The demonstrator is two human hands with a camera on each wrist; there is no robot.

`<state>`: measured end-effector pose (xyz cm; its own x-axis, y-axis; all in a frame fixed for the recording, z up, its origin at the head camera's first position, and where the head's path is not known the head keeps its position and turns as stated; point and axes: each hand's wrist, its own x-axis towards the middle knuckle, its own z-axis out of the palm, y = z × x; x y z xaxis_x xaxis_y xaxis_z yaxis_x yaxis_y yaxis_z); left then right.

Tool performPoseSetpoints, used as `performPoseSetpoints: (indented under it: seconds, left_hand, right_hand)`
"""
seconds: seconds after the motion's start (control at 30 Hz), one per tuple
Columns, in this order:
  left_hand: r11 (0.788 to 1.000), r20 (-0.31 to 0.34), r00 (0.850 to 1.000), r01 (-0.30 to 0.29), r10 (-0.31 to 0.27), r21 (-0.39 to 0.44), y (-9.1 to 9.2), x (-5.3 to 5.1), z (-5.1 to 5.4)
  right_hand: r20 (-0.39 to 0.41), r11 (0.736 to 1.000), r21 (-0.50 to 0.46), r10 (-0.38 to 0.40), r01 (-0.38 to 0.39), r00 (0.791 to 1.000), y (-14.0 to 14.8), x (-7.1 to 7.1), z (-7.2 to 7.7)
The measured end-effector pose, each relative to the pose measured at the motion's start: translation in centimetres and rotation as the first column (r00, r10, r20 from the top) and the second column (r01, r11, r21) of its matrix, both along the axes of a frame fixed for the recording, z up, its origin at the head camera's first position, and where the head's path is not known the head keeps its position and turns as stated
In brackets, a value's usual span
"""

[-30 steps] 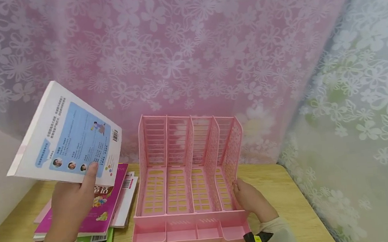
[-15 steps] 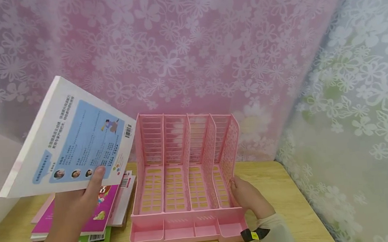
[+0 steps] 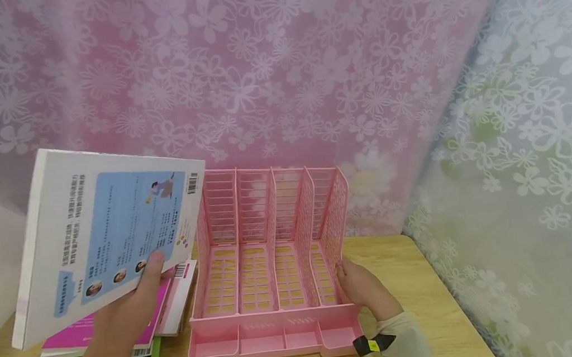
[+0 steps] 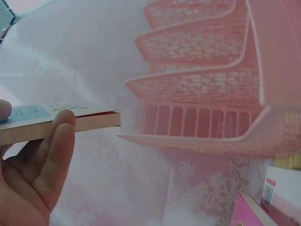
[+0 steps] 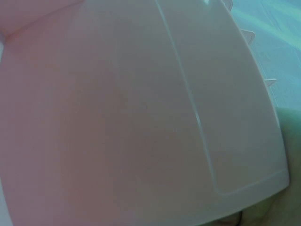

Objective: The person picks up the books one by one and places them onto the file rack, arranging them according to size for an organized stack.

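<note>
My left hand holds a thick white paperback book with a blue panel on its cover. The thumb lies over the cover, and in the left wrist view the fingers bend round the page edge. The raised book is tilted, left of a pink desk file organizer and slightly overlapping its left side. My right hand grips the organizer's right side wall at its lower front. In the right wrist view, the pink panel fills most of the picture, hiding most of that hand.
Under the left hand lies a stack of books, with a magenta book on top and a white book beside it. The wooden table reaches right of the organizer. A pink floral curtain hangs behind.
The book has turned more upright, its spine side dropping in the view, and has shifted right toward the organizer. My right hand stays on the organizer's side.
</note>
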<state>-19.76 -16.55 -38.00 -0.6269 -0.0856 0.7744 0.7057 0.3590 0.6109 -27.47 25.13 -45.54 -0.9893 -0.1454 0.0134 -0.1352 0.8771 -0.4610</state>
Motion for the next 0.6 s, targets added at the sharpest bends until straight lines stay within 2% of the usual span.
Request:
performPoseSetpoints:
  seconds: [0.1, 0.2, 0.23, 0.33, 0.4, 0.57, 0.6]
  left_hand:
    - [1.0, -0.039, 0.999, -0.019, 0.02, 0.016, 0.2, 0.5, 0.6]
    - [0.998, -0.02, 0.998, -0.052, 0.053, 0.033, 0.4, 0.9, 1.2]
    - [0.996, 0.001, 0.996, -0.084, 0.084, 0.024, 0.5, 1.1, 1.4]
    - [0.996, 0.12, 0.989, -0.085, 0.08, 0.037, 0.8, 1.3, 1.7]
    - [0.997, 0.194, 0.979, -0.067, 0.057, 0.044, 0.8, 1.3, 1.8]
    - [0.998, 0.283, 0.959, -0.016, 0.0, 0.054, 1.1, 0.7, 1.1]
    - [0.999, 0.308, 0.951, -0.015, -0.001, 0.051, 1.2, 0.5, 0.9]
  right_hand:
    - [-0.005, 1.0, 0.005, 0.008, -0.008, 1.0, -0.1, 0.0, 0.1]
    - [-0.003, 1.0, 0.0, 0.01, -0.01, 1.0, -0.1, 0.0, 0.3]
    - [-0.002, 1.0, 0.0, 0.01, -0.01, 1.0, -0.1, 0.0, 0.3]
    - [-0.001, 1.0, 0.002, 0.01, -0.01, 1.0, 0.0, 0.0, 0.4]
    - [0.005, 1.0, 0.002, 0.006, -0.006, 1.0, 0.0, 0.1, 0.3]
    - [0.014, 1.0, -0.004, 0.015, -0.015, 1.0, 0.0, 0.1, 0.4]
    - [0.015, 1.0, -0.008, 0.018, -0.018, 1.0, 0.0, 0.1, 0.4]
